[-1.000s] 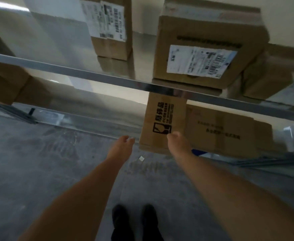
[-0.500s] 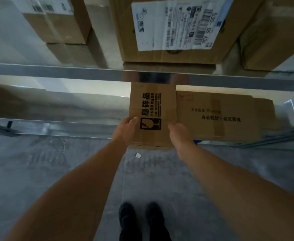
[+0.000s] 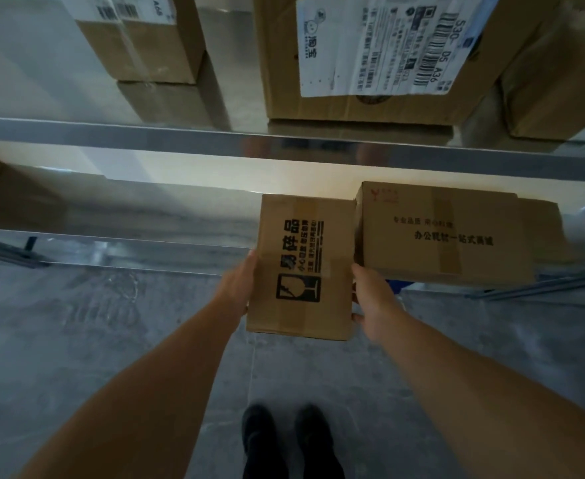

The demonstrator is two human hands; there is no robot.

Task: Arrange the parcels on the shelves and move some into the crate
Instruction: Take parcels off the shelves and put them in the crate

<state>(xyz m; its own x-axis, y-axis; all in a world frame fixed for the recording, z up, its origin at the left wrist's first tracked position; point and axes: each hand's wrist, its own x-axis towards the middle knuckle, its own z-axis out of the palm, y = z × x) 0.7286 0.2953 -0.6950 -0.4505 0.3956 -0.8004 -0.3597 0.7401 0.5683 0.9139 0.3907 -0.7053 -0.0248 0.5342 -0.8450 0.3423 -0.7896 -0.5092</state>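
Cardboard box (image 3: 301,267), glass-symbol print on top, is held between both hands in front of the lower shelf (image 3: 128,261). Its near end hangs out over the floor (image 3: 77,340) and its far end lies at the shelf's front edge, close beside the wide box (image 3: 446,236). I cannot tell whether the two touch.

Left hand (image 3: 239,285): thumb along the box's left edge, palm on the side, fingers out of sight underneath. Right hand (image 3: 374,299): palm on the right side, fingertips curling under the lower corner. Both grip it; neither hand is spread.

Step, as I judge it: drawing the box off the shelf. To do it well:
- keep it level, printed face up (the print suggests breakables)
- pull straight back, so the right corner does not drag the wide box along
- get fingers well under the base before the far end leaves the shelf
- clear the upper rail (image 3: 180,136) before lifting

Against half a second ago: the box has come toward me. It sat further in then, with the hands only at its near end. A second ago only the right hand touched it, and the left was apart. The view has also dropped closer to the shelves.
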